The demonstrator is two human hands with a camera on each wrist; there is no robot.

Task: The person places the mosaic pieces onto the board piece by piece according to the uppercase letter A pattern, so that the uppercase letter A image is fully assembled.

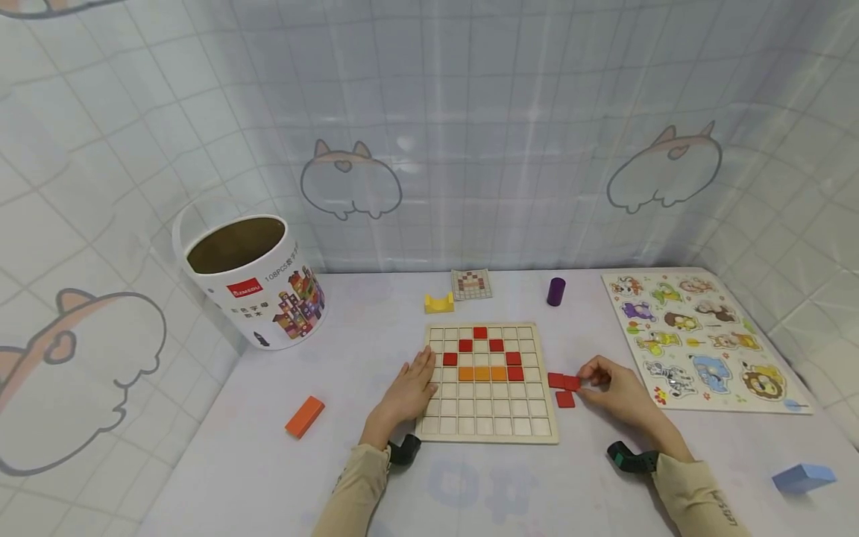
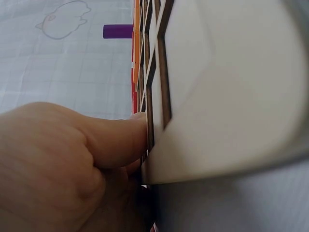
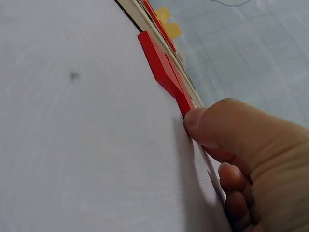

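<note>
A wooden grid board (image 1: 486,426) lies flat on the table. Several red tiles form a peak in its upper cells, over a row of orange tiles (image 1: 482,374). My left hand (image 1: 411,386) rests along the board's left edge, fingers extended; its thumb (image 2: 120,140) lies against the frame in the left wrist view. Right of the board are loose red tiles, one of them lower (image 1: 565,400). My right hand (image 1: 616,391) pinches the edge of a red tile (image 1: 571,383) there, thumb and fingertips low at the tabletop.
Behind the board sit a yellow block (image 1: 439,303), a pattern card (image 1: 472,285) and a purple cylinder (image 1: 555,291). An animal puzzle (image 1: 708,339) lies right, beyond a blue block (image 1: 802,478). An orange block (image 1: 305,417) and a white bucket (image 1: 268,298) stand left.
</note>
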